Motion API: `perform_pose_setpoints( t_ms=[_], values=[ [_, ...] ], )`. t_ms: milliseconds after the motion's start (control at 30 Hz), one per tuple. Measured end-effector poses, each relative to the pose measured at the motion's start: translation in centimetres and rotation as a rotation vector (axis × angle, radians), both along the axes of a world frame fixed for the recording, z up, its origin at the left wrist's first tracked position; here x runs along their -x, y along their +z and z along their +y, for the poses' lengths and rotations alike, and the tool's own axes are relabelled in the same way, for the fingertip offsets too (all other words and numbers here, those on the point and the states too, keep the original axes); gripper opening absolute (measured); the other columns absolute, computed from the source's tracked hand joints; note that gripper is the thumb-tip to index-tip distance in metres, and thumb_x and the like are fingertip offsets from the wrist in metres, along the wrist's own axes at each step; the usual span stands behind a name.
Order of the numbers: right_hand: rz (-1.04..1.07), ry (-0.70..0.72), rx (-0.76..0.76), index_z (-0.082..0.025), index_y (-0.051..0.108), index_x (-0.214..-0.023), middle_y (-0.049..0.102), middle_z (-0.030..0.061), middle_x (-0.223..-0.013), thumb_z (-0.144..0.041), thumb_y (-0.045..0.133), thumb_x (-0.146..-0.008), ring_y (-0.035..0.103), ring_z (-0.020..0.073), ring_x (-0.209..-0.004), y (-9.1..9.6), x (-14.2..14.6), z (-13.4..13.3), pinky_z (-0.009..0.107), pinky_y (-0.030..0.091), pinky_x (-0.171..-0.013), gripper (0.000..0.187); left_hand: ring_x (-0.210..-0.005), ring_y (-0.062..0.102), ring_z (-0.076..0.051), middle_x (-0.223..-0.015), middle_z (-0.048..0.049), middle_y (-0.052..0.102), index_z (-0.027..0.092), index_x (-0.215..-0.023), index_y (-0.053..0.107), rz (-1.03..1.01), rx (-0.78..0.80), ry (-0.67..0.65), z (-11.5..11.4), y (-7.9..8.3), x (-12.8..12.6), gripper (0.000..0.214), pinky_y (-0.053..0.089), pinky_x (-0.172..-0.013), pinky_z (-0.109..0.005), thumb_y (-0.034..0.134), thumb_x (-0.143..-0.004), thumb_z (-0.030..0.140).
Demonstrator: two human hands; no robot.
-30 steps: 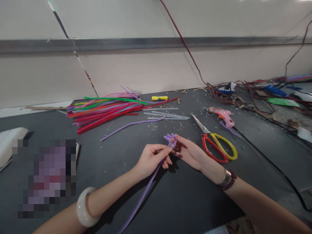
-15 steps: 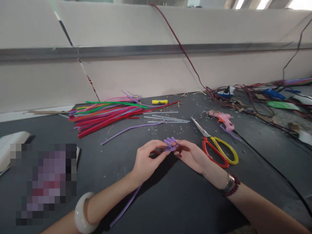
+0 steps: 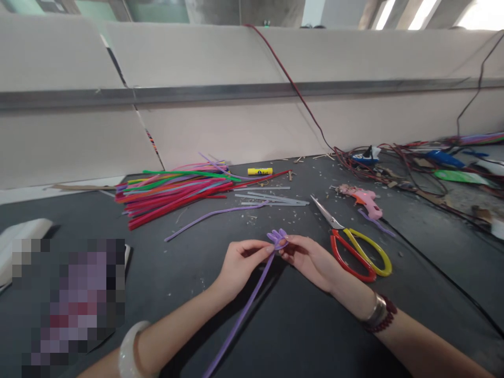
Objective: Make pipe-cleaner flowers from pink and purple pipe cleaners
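A purple pipe cleaner (image 3: 252,299) is bent into several small loops at its upper end, held above the dark table. My left hand (image 3: 244,262) pinches the base of the loops between thumb and fingers from the left. From the right, my right hand (image 3: 311,257) grips the same looped part, its fingertips partly hidden behind the loops. The long straight tail hangs down from between my hands toward the bottom of the view. Scissors (image 3: 354,244) with one red and one yellow handle lie just right of my right hand.
Behind my hands lie a bundle of coloured pipe cleaners (image 3: 173,194), a single purple pipe cleaner (image 3: 212,214), clear glue sticks (image 3: 275,198) and a yellow tube (image 3: 260,171). A pink glue gun (image 3: 366,199) with a black cord rests at right, near tangled cables (image 3: 397,173).
The pipe cleaner's tail has swung out from behind my left forearm to in front of it. Both hands keep their pinch on the loops. The view has tipped slightly upward.
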State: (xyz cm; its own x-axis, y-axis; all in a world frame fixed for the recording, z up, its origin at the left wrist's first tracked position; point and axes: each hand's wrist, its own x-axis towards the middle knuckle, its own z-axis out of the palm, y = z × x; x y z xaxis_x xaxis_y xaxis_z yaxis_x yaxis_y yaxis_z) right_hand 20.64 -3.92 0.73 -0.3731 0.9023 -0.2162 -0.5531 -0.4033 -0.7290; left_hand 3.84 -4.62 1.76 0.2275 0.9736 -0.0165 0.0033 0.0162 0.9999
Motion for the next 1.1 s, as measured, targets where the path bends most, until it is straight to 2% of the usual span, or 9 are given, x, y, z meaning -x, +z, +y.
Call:
perform_pose_setpoints(
  t_ms=[67,167,333,433,567,667,800,900,1100],
  values=[
    [-0.033,0.0,-0.039,-0.012,0.068,-0.072,0.063,0.0032,-0.075,-0.019,0.058,-0.075,0.054,0.0104,-0.073,-0.1,0.1,0.0,0.023,0.041,-0.069,0.013,-0.061,0.06,-0.011,-0.069,-0.0032,0.069,0.014,-0.077,0.07,-0.186,0.217,-0.022,0.1,-0.2,-0.1,0.014,0.047,-0.061,-0.02,0.066,-0.07,0.025],
    [-0.108,-0.007,-0.088,-0.012,0.069,-0.071,0.062,0.0045,-0.075,-0.019,0.057,-0.075,0.054,0.012,-0.074,-0.1,0.2,-0.1,0.024,0.041,-0.069,0.014,-0.059,0.059,-0.008,-0.069,-0.0033,0.068,0.011,-0.076,0.068,-0.388,0.425,-0.044,0.3,-0.5,-0.2,0.014,0.047,-0.063,-0.017,0.069,-0.068,0.022],
    [-0.188,-0.017,-0.175,-0.013,0.069,-0.071,0.061,0.0054,-0.082,-0.019,0.056,-0.076,0.052,0.0122,-0.076,0.6,0.3,-0.3,0.024,0.04,-0.069,0.015,-0.053,0.058,-0.007,-0.063,-0.0026,0.066,0.011,-0.077,0.064,-0.456,0.512,-0.069,0.6,-0.8,-0.2,0.017,0.047,-0.058,-0.017,0.072,-0.065,0.021],
    [-0.229,-0.039,-0.228,-0.013,0.07,-0.068,0.061,0.006,-0.087,-0.019,0.056,-0.076,0.052,0.0127,-0.08,0.9,0.4,-0.5,0.024,0.04,-0.072,0.017,-0.052,0.058,-0.008,-0.061,-0.0029,0.066,0.013,-0.076,0.062,-0.378,0.421,-0.029,0.6,-0.9,-0.1,0.018,0.047,-0.054,-0.018,0.072,-0.064,0.023],
    [-0.251,-0.056,-0.25,-0.014,0.07,-0.069,0.062,0.0057,-0.083,-0.02,0.056,-0.077,0.053,0.0137,-0.081,0.9,0.5,-0.6,0.026,0.04,-0.078,0.017,-0.05,0.057,-0.009,-0.057,-0.0023,0.065,0.013,-0.072,0.066,-0.146,0.225,0.074,0.3,-0.7,-0.1,0.016,0.046,-0.053,-0.019,0.07,-0.065,0.027],
    [-0.245,-0.076,-0.25,-0.015,0.071,-0.07,0.063,0.0059,-0.083,-0.021,0.057,-0.076,0.054,0.0149,-0.084,0.8,0.5,-0.6,0.027,0.04,-0.081,0.016,-0.05,0.056,-0.01,-0.057,-0.0027,0.065,0.013,-0.074,0.071,-0.005,0.095,0.075,0.2,-0.4,-0.1,0.018,0.047,-0.054,-0.02,0.066,-0.069,0.03],
    [-0.24,-0.102,-0.242,-0.015,0.071,-0.071,0.065,0.0063,-0.084,-0.023,0.058,-0.075,0.054,0.0163,-0.088,0.8,0.5,-0.7,0.029,0.04,-0.083,0.015,-0.066,0.06,-0.015,-0.081,-0.0065,0.067,0.018,-0.085,0.072,0.123,-0.122,-0.004,-0.1,-0.3,-0.1,0.019,0.049,-0.062,-0.025,0.062,-0.073,0.028],
    [-0.239,-0.112,-0.237,-0.015,0.071,-0.071,0.065,0.0061,-0.084,-0.022,0.059,-0.075,0.055,0.0159,-0.087,0.8,0.5,-0.7,0.029,0.04,-0.084,0.014,-0.077,0.06,-0.017,-0.099,-0.0073,0.062,0.022,-0.089,0.071,0.257,-0.285,-0.017,-0.2,-0.6,0.2,0.019,0.048,-0.07,-0.027,0.06,-0.074,0.024],
    [-0.24,-0.125,-0.203,-0.015,0.071,-0.069,0.065,0.006,-0.084,-0.024,0.062,-0.072,0.055,0.0149,-0.084,0.9,0.6,-0.7,0.029,0.04,-0.082,0.013,-0.077,0.061,-0.017,-0.085,-0.0046,0.067,0.025,-0.091,0.07,0.346,-0.436,0.02,-0.3,-0.4,0.4,0.022,0.047,-0.071,-0.027,0.057,-0.076,0.018]
  ],
)
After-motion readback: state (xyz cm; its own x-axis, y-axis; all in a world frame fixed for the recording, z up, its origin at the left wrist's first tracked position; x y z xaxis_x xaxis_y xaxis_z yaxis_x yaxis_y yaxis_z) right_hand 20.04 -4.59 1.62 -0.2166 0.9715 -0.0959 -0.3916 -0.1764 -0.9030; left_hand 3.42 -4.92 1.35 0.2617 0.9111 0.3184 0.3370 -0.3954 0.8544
